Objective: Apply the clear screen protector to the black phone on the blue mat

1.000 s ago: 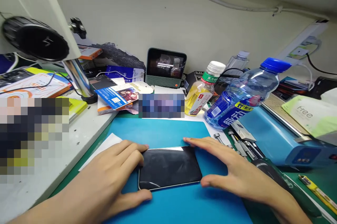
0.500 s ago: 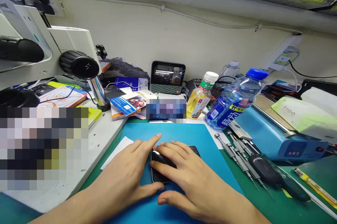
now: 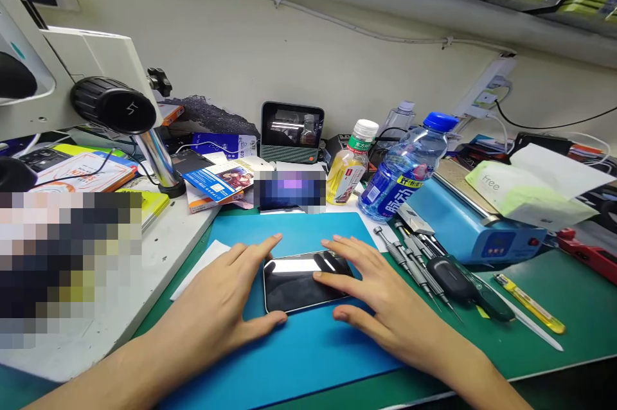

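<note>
A smartphone (image 3: 294, 288) with a dark, glossy screen lies face up on a blue mat (image 3: 308, 355), light reflecting off its glass. My left hand (image 3: 224, 294) is at the phone's left end, thumb and index finger spread apart around that end. Over the right part of the phone, my right hand (image 3: 376, 294) has its fingers spread, with one fingertip on or just above the screen. Neither hand is wrapped round the phone. The phone's right end is partly hidden by my right hand.
Several screwdrivers (image 3: 409, 262) lie right of the mat, near a yellow cutter (image 3: 530, 304) and a blue machine (image 3: 482, 223). Behind stand a blue-capped bottle (image 3: 405, 166), a tea bottle (image 3: 349, 166) and a small display (image 3: 292, 132). A microscope stand (image 3: 159, 162) is at left.
My right hand has slid right across the phone, uncovering most of its screen. My left hand stays at the phone's left end. The camera view has shifted somewhat to the right.
</note>
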`<state>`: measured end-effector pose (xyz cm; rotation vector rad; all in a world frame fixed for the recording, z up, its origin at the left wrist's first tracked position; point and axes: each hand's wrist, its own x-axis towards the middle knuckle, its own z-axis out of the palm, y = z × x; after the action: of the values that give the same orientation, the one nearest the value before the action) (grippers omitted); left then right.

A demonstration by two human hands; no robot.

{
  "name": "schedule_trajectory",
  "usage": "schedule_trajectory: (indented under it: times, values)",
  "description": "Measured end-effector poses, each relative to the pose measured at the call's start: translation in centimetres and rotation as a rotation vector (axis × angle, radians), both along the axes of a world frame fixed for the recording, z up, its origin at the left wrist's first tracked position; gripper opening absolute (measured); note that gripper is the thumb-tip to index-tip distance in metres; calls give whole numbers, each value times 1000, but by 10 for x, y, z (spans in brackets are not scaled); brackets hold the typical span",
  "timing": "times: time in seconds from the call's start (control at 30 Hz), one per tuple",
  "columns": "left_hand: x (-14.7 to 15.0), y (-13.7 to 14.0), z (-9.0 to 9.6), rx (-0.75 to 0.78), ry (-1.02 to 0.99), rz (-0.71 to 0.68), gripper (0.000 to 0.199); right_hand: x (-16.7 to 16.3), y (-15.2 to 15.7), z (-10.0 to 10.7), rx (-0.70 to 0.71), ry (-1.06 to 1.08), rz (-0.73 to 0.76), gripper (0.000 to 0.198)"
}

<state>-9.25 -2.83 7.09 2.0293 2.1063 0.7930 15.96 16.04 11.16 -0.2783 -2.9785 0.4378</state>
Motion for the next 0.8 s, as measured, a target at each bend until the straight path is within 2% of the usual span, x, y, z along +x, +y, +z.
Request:
schedule_trajectory:
  times: [0.2,0.37,0.5,0.7,0.8]
  values:
    - [-1,-1,-3,-32,-8,11,98,31,20,-5,-88,-39,-157,42]
    - [0,-1,-3,-21,-17,11,96,40,31,-1,-37,-36,-165,40]
    - [0,0,-2,-31,-15,13,97,19,24,8,58,66,-27,38]
    - [0,0,-8,45,-23,20,109,-49,0,16,-3,22,338,62]
    - [-1,0,-13,44,-63,38,119,-71,-4,13,-25,-23,415,64]
